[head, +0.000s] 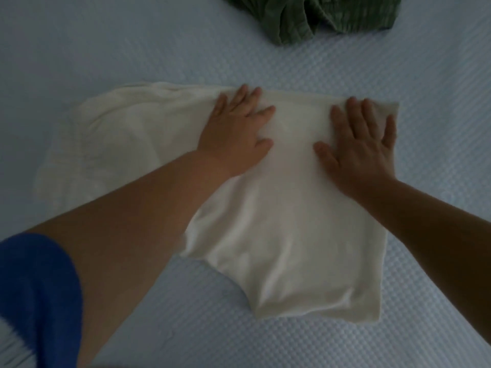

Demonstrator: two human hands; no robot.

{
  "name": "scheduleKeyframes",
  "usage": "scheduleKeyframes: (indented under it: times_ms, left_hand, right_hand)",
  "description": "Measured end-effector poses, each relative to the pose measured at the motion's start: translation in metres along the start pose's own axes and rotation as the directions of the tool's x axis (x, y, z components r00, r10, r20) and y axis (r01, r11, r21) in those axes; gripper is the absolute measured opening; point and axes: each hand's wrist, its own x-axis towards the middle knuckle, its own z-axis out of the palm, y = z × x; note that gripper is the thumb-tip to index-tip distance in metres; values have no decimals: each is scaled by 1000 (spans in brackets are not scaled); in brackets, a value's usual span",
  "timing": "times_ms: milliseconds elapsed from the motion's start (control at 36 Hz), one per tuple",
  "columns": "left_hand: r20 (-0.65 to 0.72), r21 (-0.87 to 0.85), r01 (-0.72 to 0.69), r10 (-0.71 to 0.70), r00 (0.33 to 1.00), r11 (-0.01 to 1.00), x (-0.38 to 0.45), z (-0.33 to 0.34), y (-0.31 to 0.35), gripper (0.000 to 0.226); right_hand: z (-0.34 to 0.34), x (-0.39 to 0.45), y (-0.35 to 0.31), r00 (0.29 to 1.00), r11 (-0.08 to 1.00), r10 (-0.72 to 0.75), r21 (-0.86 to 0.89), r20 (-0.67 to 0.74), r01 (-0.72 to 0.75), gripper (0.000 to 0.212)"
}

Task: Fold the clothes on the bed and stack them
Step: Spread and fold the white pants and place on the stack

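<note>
A view looking down from the person's head onto a bed (398,62) covered in a pale blue, finely textured sheet, in dim light. A white garment (279,221) lies across the middle of the frame, partly folded: its right portion forms a flat, roughly rectangular panel running from the centre down toward the lower right, while a looser, wrinkled portion spreads out to the centre left.

Both hands rest palm down on the upper part of the folded panel. The left hand (236,134), just left of centre, lies flat with fingers straight and slightly spread, fingertips reaching the garment's far edge. The right hand (364,144), right of centre, is also flat with fingers straight and spread, close to the garment's upper right corner. Neither hand grips the cloth; both press on it.

The left arm crosses the frame from the lower left, where a blue sleeve (34,301) shows.

At the top centre, well apart from the white garment, a crumpled green garment (305,17) lies on the bed, partly cut off by the frame edge.
</note>
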Motion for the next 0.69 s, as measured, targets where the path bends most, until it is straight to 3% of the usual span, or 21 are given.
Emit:
scheduleKeyframes:
  times_ms: [111, 222, 278, 333, 389, 444, 556, 639, 694]
  left_hand:
    - [-253, -277, 123, -196, 947, 953, -51, -43, -18, 41]
    - [-429, -215, 393, -448, 784, 894, -117, -69, -72, 35]
    - [-388, -230, 583, -623, 679, 779, -145, -74, -102, 42]
    - [-232, -327, 717, -788, 570, 616, -162, -74, -125, 48]
    - [-58, -459, 756, -865, 498, 466, -169, -73, -142, 38]
    - [37, -528, 735, -853, 521, 426, -168, -69, -153, 21]
    - [133, -538, 729, -811, 570, 424, -167, -67, -164, 31]
    - [58, -628, 621, -768, 638, 469, -168, -68, -161, 14]
    - [-44, -688, 508, -728, 684, 518, -171, -69, -154, 12]
  right_hand:
    - [-16, -9, -42, 991, 985, -132, 106, -18, 133, 64]
    - [-23, -12, -103, 949, 932, -316, 183, -15, 313, 60]
    - [-25, -8, -136, 923, 899, -383, 217, -35, 381, 58]
    - [-28, 2, -168, 906, 869, -416, 259, -81, 422, 56]
    - [-33, 13, -200, 900, 847, -416, 305, -129, 435, 53]
    - [-38, 26, -229, 901, 839, -407, 329, -152, 435, 53]
    - [-44, 56, -275, 896, 850, -442, 298, -46, 435, 53]
    - [-48, 73, -297, 885, 868, -460, 246, 74, 431, 45]
    - [-52, 80, -306, 883, 867, -466, 229, 52, 443, 38]
